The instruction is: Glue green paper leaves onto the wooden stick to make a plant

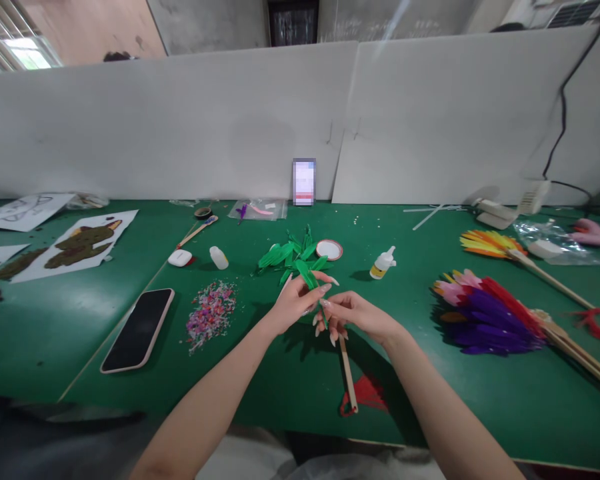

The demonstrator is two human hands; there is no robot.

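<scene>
My left hand (303, 297) holds a green feather (307, 275) between thumb and fingers, above the table's middle. Close on its right, my right hand (343, 316) pinches the lower end of the same feather, and the fingertips of both hands nearly meet. Just beyond them lies a pile of green feathers (276, 257), beside a round white lid with a red rim (329, 250). A wooden stick (349, 377) extends from below my right hand toward the front edge, with a red tassel (371, 392) at its end.
A phone (138, 331) and colourful confetti-like bits (211, 315) lie to the left. White bottles (219, 258) (383, 263) stand or lie on either side of the feathers. Feather bundles on sticks, one purple and red (495, 317), one yellow (487, 245), lie right. A small screen (304, 182) leans against the white partition (190, 133).
</scene>
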